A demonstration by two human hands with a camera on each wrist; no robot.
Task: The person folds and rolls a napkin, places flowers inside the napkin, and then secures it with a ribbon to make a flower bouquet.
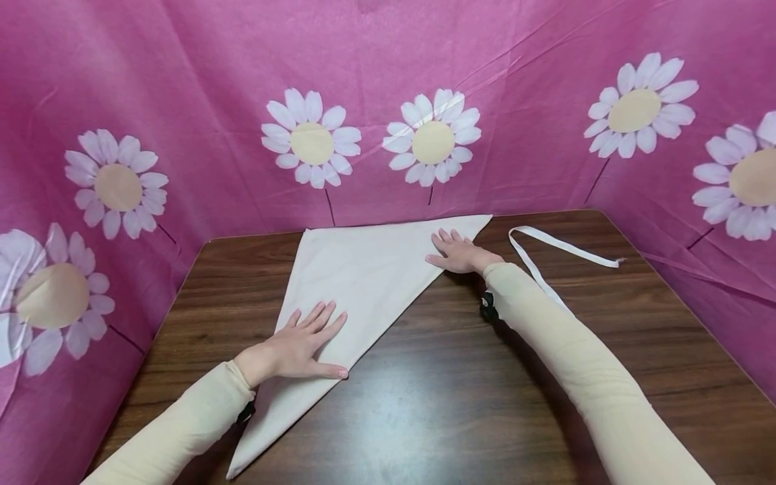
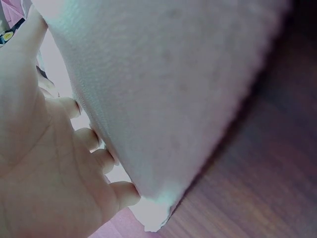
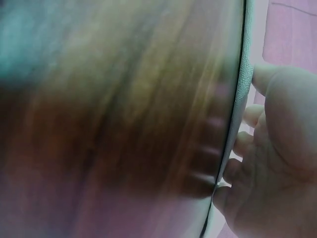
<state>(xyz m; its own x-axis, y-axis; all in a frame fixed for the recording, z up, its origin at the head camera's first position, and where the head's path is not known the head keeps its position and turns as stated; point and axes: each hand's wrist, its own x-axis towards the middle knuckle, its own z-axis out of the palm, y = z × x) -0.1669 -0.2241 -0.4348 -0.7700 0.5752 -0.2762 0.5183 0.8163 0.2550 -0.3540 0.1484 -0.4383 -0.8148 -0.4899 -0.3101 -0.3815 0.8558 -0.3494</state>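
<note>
A white cloth (image 1: 364,269) lies flat on the table as a triangle, its long slanted edge facing the front right. My left hand (image 1: 297,347) rests on its lower left part with fingers spread, the thumb at the slanted edge. Near the far right corner, my right hand (image 1: 457,254) lies with straight fingers on the cloth beside that same edge. In the left wrist view the cloth (image 2: 158,99) runs to a narrow corner past the left fingertips. From the right wrist, the fingertips of the right hand (image 3: 277,148) touch the cloth's edge (image 3: 241,89).
A thin white strap (image 1: 570,246) lies bent on the dark wooden table (image 1: 424,397), to the right of the cloth and partly behind the right sleeve. Pink fabric (image 1: 376,54) printed with daisies hangs along the table's back and sides.
</note>
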